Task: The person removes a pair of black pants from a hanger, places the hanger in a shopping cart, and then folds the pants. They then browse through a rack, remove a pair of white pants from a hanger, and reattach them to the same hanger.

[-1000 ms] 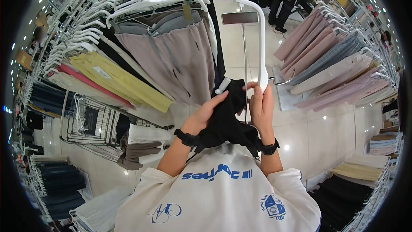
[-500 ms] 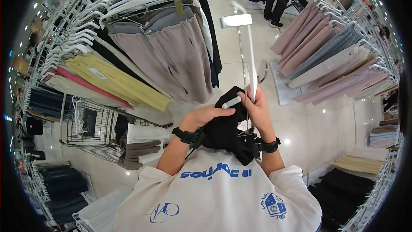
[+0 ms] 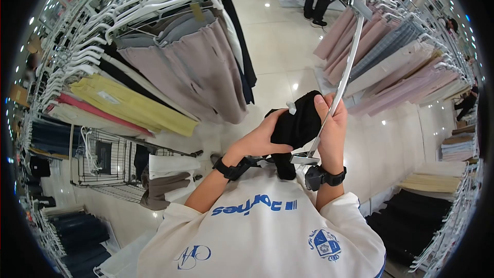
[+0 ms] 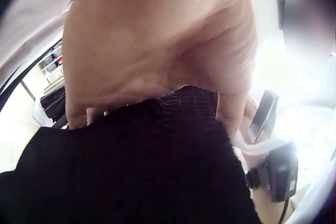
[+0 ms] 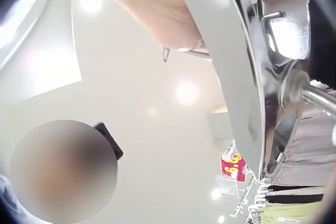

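In the head view my left hand (image 3: 257, 140) grips a bunched black garment (image 3: 301, 121), its thumb across the near side and the other fingers largely hidden behind the cloth. A small white piece (image 3: 292, 107) shows at the garment's upper edge. My right hand (image 3: 334, 123) holds a metal clip hanger by its bar (image 3: 350, 64), the thumb beside the black cloth. One clip (image 3: 304, 159) is low by the right wrist, the other (image 3: 360, 7) far up at the bar's end. The near silver clip (image 5: 226, 61) looms large in the right wrist view. Ribbed black cloth (image 4: 142, 161) fills the left wrist view below the palm.
Racks of hanging trousers (image 3: 190, 67) stand on the left, with pink and grey trousers (image 3: 360, 46) on the right. A wire shopping cart (image 3: 110, 162) with folded clothes (image 3: 170, 167) is at lower left. Another person's legs (image 3: 319, 0) show far ahead in the aisle.
The right hand has turned the hanger, so its metal bar now slants up to the right and its white hook no longer shows plainly. The black garment is bunched higher between the hands.
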